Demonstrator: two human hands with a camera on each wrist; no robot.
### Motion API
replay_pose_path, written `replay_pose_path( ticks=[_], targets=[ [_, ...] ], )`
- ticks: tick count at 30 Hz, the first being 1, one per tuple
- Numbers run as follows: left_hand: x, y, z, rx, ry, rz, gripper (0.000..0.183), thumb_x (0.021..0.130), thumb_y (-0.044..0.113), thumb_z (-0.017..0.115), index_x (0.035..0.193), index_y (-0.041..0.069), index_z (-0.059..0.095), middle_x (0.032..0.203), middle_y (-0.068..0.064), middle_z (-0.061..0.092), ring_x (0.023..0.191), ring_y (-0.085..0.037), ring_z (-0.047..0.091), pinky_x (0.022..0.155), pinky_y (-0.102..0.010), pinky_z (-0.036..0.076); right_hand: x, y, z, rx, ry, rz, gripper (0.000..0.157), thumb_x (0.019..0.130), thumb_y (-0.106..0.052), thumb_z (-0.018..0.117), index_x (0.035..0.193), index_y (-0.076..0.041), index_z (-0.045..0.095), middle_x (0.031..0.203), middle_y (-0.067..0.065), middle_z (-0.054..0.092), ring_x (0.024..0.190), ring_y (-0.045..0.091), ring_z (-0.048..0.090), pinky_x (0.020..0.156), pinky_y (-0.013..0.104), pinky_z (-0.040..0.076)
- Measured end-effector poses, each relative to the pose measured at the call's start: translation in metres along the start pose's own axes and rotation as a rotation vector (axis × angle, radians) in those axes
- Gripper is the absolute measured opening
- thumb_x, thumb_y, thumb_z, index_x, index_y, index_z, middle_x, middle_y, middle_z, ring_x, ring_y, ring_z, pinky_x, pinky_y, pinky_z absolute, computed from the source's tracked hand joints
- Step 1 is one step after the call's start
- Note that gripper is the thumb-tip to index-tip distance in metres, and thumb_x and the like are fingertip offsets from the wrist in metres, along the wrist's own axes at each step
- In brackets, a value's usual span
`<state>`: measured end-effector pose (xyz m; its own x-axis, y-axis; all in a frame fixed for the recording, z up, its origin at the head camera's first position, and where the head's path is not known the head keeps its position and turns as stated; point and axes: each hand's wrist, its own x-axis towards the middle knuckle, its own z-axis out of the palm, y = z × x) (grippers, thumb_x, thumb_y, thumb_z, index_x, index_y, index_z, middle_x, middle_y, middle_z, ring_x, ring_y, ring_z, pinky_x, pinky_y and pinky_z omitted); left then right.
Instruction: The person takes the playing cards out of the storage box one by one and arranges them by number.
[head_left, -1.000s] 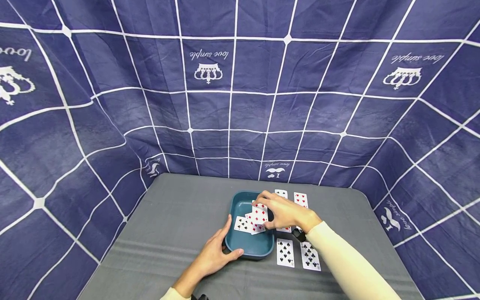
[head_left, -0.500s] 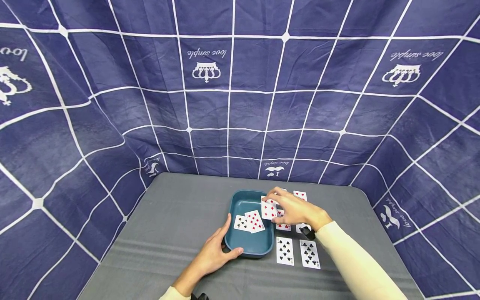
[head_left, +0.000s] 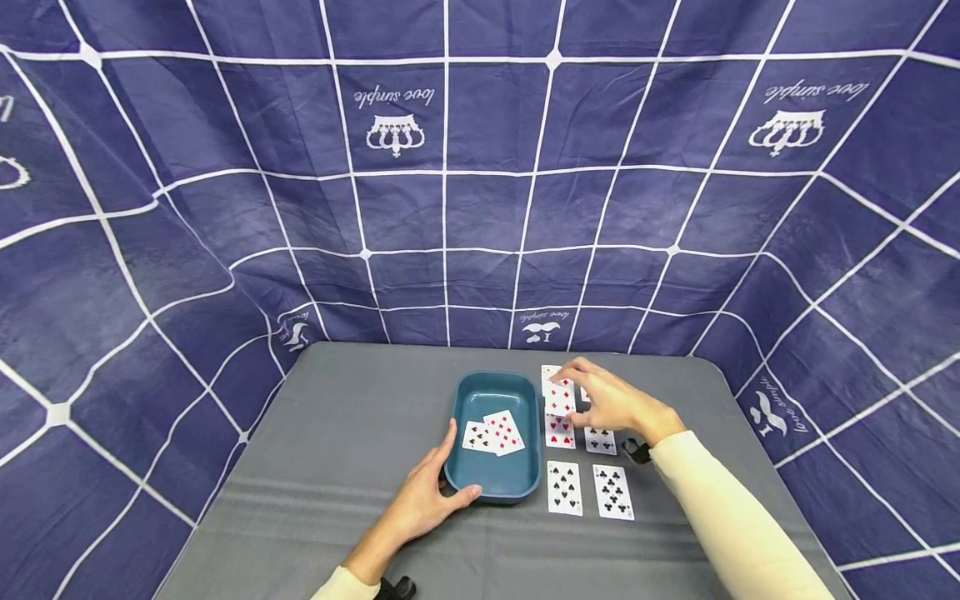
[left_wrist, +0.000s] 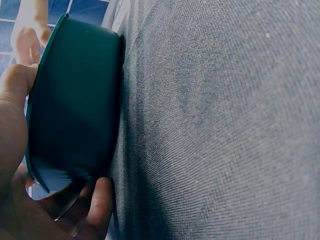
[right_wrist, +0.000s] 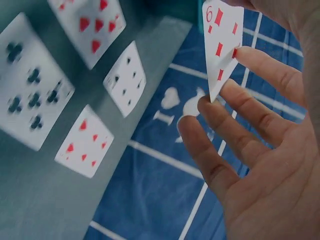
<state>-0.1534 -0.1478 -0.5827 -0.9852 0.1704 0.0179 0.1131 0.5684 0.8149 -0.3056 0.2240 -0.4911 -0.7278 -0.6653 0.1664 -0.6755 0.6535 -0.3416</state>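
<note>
My right hand (head_left: 618, 400) pinches a six of diamonds playing card (right_wrist: 222, 40) between thumb and fingers. It holds the card above the table, over a hearts card (head_left: 561, 435) lying to the right of the tray. My left hand (head_left: 427, 496) grips the near-left corner of a teal tray (head_left: 491, 483), thumb over the rim and fingers along the side. Inside that tray lie a spades card (head_left: 474, 437) and a diamonds card (head_left: 506, 432), overlapping. A spades card (right_wrist: 125, 80) and a hearts card (right_wrist: 85, 142) form the far row, partly hidden by my right hand in the head view.
Nearer me on the grey table (head_left: 360, 417) lie a spades card (head_left: 564, 487) and a clubs card (head_left: 612, 492). Another clubs card (head_left: 601, 442) sits beneath my right wrist. Blue gridded cloth (head_left: 480, 208) walls the back and both sides.
My right hand has carried the six of diamonds from above the tray rightward, over the laid-out cards. My left hand keeps its hold on the tray. The head view has shifted slightly.
</note>
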Motion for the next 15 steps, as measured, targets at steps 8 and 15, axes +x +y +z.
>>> replay_pose_path(
  ticks=[8,15],
  targets=[
    [-0.002,-0.004,0.000,0.005,-0.017,-0.014,0.120,0.096,0.046,0.098,0.189,0.026,0.023,0.176,-0.023,0.054,0.153,-0.037,0.063,0.106,-0.040,0.069,-0.017,0.036,-0.003,-0.025,0.038,0.065,0.059,0.090,-0.015,0.096,0.145,-0.009,0.076,0.151,0.015,0.071,0.144,0.044,0.068,0.122,0.068,0.057],
    [0.001,-0.003,0.000,-0.022,-0.028,-0.001,0.119,0.099,0.044,0.096,0.189,0.026,0.020,0.176,-0.026,0.052,0.155,-0.043,0.061,0.108,-0.048,0.070,-0.031,0.071,-0.004,-0.022,0.087,0.087,0.056,0.089,-0.007,0.094,0.141,0.001,0.076,0.151,0.028,0.070,0.143,0.054,0.066,0.121,0.074,0.054]
  ],
)
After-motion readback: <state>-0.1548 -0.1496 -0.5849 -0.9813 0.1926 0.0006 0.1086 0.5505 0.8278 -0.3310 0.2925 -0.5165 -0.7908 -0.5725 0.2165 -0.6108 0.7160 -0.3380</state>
